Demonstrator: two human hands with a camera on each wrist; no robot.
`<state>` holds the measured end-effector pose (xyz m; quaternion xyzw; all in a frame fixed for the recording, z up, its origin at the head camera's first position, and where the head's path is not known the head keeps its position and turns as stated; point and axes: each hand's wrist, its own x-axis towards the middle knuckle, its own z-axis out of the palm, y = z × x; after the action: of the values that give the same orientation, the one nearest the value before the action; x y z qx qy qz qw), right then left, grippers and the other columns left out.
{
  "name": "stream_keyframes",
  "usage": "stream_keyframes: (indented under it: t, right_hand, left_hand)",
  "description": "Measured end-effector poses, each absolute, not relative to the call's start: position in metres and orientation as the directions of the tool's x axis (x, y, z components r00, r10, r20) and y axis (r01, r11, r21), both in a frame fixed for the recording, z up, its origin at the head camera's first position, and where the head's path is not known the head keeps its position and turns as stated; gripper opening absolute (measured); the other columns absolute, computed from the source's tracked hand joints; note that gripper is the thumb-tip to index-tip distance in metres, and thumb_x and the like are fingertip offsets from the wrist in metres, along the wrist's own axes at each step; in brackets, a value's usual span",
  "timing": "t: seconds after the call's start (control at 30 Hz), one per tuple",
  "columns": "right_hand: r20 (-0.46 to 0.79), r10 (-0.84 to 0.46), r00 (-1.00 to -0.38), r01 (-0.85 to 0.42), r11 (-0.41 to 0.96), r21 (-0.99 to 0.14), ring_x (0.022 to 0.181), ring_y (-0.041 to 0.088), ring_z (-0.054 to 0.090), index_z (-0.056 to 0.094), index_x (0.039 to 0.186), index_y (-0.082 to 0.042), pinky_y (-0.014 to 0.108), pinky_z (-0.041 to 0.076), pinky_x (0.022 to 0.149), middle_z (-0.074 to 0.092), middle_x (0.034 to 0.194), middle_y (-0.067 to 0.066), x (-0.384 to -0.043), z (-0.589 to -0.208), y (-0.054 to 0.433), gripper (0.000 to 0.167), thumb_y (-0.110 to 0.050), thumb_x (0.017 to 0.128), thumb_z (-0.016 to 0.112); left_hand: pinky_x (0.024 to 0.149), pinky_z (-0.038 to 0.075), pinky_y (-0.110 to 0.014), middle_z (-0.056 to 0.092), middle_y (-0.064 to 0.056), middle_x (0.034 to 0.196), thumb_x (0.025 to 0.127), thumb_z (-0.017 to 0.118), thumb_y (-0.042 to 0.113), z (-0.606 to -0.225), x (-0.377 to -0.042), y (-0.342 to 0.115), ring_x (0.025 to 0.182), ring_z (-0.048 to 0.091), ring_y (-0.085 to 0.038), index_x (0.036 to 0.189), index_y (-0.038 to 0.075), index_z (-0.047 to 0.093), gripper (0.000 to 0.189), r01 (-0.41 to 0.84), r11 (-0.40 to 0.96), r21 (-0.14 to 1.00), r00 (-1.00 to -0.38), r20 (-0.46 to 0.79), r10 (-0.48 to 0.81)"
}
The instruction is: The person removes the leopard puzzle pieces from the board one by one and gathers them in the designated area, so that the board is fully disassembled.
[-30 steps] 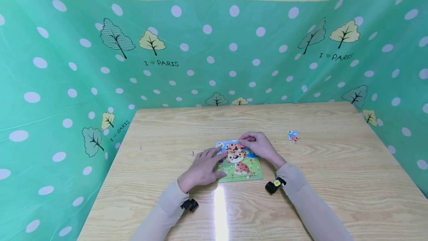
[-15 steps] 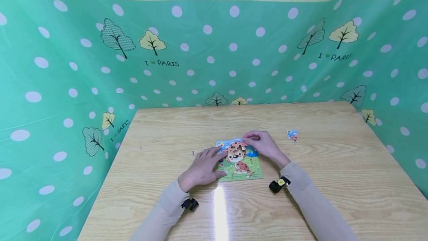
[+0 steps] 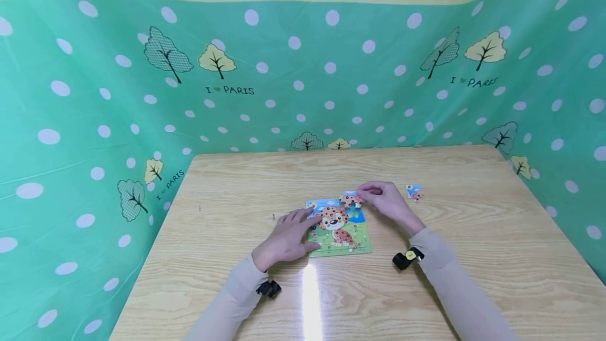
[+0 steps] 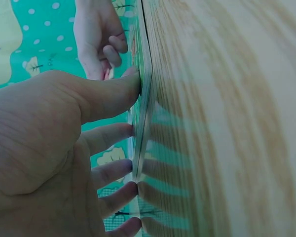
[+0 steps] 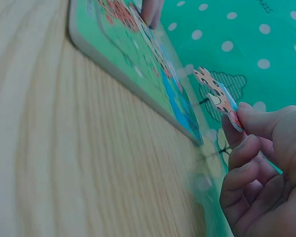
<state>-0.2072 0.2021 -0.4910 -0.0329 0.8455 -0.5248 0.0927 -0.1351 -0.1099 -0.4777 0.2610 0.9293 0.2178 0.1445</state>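
A jigsaw board (image 3: 363,241) with a spotted leopard cub on green grass and blue sky lies on the wooden table. My left hand (image 3: 286,238) rests along the board's left side, its fingers extended; the left wrist view shows the thumb (image 4: 111,94) on the near edge. At the board's far right corner my right hand (image 3: 385,201) pinches a puzzle piece (image 3: 350,201) between thumb and forefinger. Orange with dark spots and a strip of blue, this piece (image 5: 219,96) is held tilted above the board level in the right wrist view. My other right fingers are curled.
Another loose puzzle piece (image 3: 413,192), blue and orange, lies on the table (image 3: 473,236) right of my right hand. A small dark speck (image 3: 273,217) is left of the board. A green dotted curtain (image 3: 303,83) encloses the table's back and sides.
My right hand has drawn back to the right and slightly away from me, taking the spotted piece off the board's top part. My left hand has stayed in place.
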Motion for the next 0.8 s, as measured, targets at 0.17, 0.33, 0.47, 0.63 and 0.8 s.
stream_keyframes:
  t: [0.17,0.33,0.47,0.63,0.8]
  right_hand:
    - [-0.131,-0.121,-0.984,0.063,0.45,-0.891,0.063,0.011,0.057,0.074,0.124,-0.006,0.024,0.049,0.055,0.076,0.096,0.005,-0.204,-0.489,0.219,0.034,-0.033,0.103,0.072]
    - [-0.122,-0.118,-0.985,0.056,0.451,-0.891,0.063,0.009,0.056,0.072,0.128,-0.001,0.024,0.048,0.053,0.076,0.096,0.006,-0.204,-0.484,0.235,0.04,-0.034,0.104,0.071]
    - [-0.111,-0.098,-0.989,0.051,0.473,-0.88,0.064,0.011,0.057,0.071,0.129,-0.001,0.024,0.05,0.054,0.075,0.096,0.009,-0.203,-0.481,0.25,0.04,-0.034,0.105,0.07]
    - [-0.102,-0.084,-0.991,0.048,0.492,-0.869,0.062,0.011,0.055,0.071,0.13,-0.002,0.026,0.048,0.053,0.075,0.098,0.012,-0.2,-0.476,0.267,0.043,-0.036,0.105,0.069]
    - [-0.116,-0.072,-0.991,0.066,0.491,-0.869,0.057,0.009,0.051,0.067,0.137,0.0,0.027,0.045,0.051,0.073,0.093,0.008,-0.198,-0.472,0.282,0.053,-0.042,0.104,0.069]
  left_hand:
    - [0.128,0.025,-0.068,0.031,-0.014,0.175,0.102,0.07,0.04,-0.478,-0.135,-0.11,0.16,0.029,-0.043,0.162,0.019,0.046,0.068,0.425,0.764,0.485,-0.819,-0.153,0.552]
    - [0.128,0.024,-0.067,0.03,-0.013,0.175,0.102,0.071,0.04,-0.477,-0.134,-0.11,0.16,0.03,-0.043,0.162,0.019,0.046,0.068,0.422,0.764,0.488,-0.823,-0.147,0.549]
    - [0.128,0.024,-0.068,0.031,-0.014,0.175,0.102,0.071,0.039,-0.476,-0.134,-0.111,0.159,0.029,-0.044,0.162,0.019,0.047,0.068,0.42,0.76,0.497,-0.823,-0.144,0.549]
    - [0.128,0.024,-0.068,0.032,-0.015,0.174,0.102,0.071,0.038,-0.476,-0.134,-0.11,0.16,0.029,-0.044,0.162,0.018,0.046,0.068,0.417,0.759,0.501,-0.822,-0.149,0.55]
    - [0.128,0.024,-0.069,0.031,-0.014,0.175,0.102,0.072,0.038,-0.476,-0.134,-0.111,0.16,0.029,-0.044,0.162,0.018,0.046,0.069,0.421,0.757,0.5,-0.821,-0.144,0.552]
